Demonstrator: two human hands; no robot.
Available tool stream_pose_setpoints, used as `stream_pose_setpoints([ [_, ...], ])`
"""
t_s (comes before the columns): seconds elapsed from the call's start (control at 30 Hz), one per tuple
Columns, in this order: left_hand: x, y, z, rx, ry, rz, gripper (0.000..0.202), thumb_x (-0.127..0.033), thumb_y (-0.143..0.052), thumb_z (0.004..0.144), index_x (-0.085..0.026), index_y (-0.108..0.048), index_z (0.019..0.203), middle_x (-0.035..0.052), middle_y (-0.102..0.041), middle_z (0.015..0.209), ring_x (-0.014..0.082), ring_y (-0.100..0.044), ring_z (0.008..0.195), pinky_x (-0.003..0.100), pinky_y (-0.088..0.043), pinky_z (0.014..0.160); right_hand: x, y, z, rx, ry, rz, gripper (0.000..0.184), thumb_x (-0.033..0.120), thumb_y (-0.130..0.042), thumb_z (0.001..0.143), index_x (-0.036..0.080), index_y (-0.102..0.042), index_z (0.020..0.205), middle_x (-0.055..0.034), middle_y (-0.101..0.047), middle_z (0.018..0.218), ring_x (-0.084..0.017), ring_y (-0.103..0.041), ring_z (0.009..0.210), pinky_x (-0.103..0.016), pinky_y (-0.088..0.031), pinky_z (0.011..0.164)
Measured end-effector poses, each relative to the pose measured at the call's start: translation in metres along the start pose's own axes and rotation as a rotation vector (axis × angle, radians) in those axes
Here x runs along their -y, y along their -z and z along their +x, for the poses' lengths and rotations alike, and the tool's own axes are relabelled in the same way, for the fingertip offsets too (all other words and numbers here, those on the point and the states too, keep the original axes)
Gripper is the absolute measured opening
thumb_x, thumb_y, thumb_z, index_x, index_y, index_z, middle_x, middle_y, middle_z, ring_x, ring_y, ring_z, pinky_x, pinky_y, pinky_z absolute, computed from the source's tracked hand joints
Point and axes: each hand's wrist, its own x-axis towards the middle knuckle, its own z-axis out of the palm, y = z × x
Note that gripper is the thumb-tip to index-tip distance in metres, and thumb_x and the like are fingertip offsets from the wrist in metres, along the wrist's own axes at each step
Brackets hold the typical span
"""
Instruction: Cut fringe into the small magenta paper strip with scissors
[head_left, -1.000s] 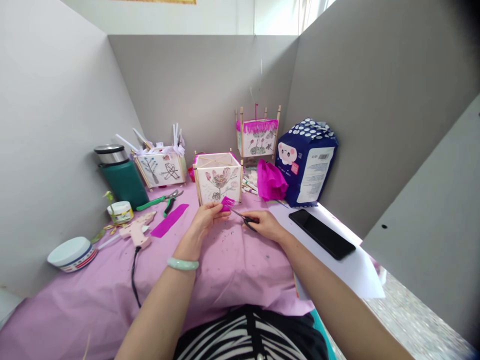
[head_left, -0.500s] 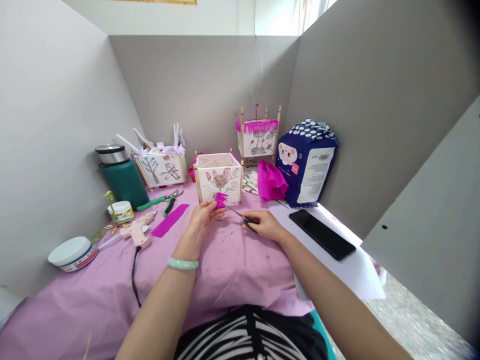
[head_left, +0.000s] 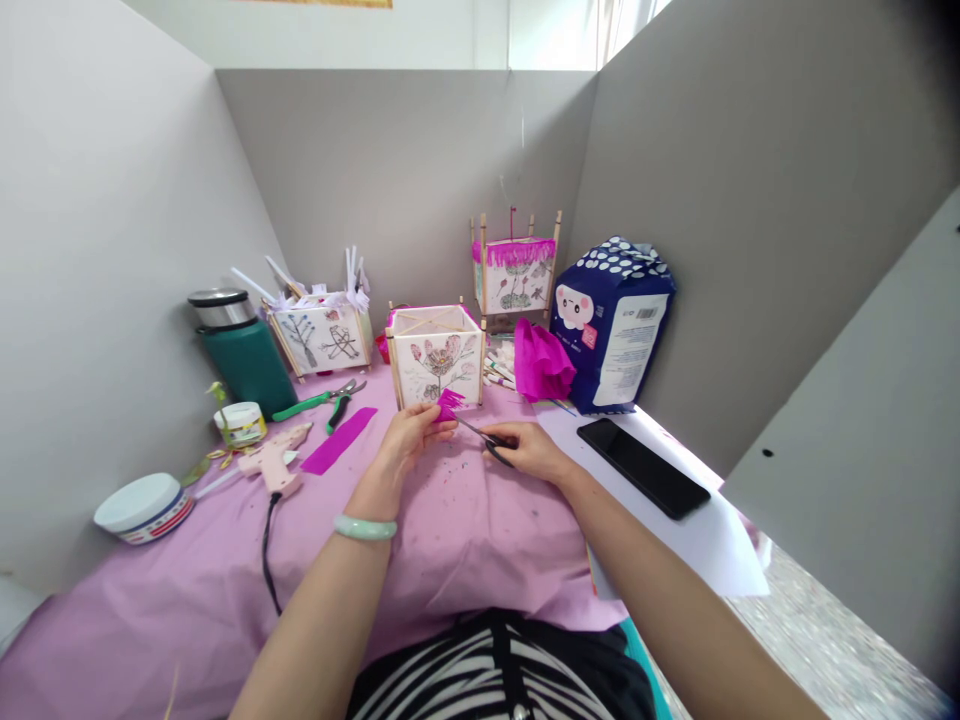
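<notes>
Between the fingers of my left hand (head_left: 411, 437) is a small piece of magenta crepe paper (head_left: 449, 403), its far edge snipped into a fringe. My right hand (head_left: 532, 452) grips the black handles of the scissors (head_left: 498, 449). Their blades point left and reach the paper's lower right side; I cannot tell whether they touch it. Just beyond both hands stands a box-shaped lantern (head_left: 438, 365) with wooden corner sticks and a flower drawing. A flat magenta strip (head_left: 340, 441) lies on the cloth left of my left hand.
Pruning shears (head_left: 322, 402), a pink glue gun (head_left: 271, 460), a bowl (head_left: 145, 508) and a green flask (head_left: 247, 365) are at left. A phone (head_left: 643, 468) lies on white paper at right. Behind are crumpled magenta paper (head_left: 541, 362), a blue package (head_left: 611, 330) and a fringed lantern (head_left: 517, 275).
The fringed paper in my left hand has shifted slightly right and tilted, toward the scissors. My right hand stays in almost the same place.
</notes>
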Motion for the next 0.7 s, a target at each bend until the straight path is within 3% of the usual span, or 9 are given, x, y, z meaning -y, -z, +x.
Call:
stream_pose_setpoints([
  [0.7,-0.0014,-0.0010,-0.0010,-0.006,-0.001,-0.013,0.011,-0.006,-0.060,0.082,-0.012,-0.054,0.076,0.0079,-0.067,0.065,0.0208,-0.071,0.063,0.029,-0.057,0.060,-0.0005,0.0002,0.0006,0.002,0.008,0.004,0.037,0.029,-0.067,0.077,0.024,-0.068,0.114,-0.0018,-0.072,0.104,-0.020,-0.067,0.088,-0.029,-0.052,0.081],
])
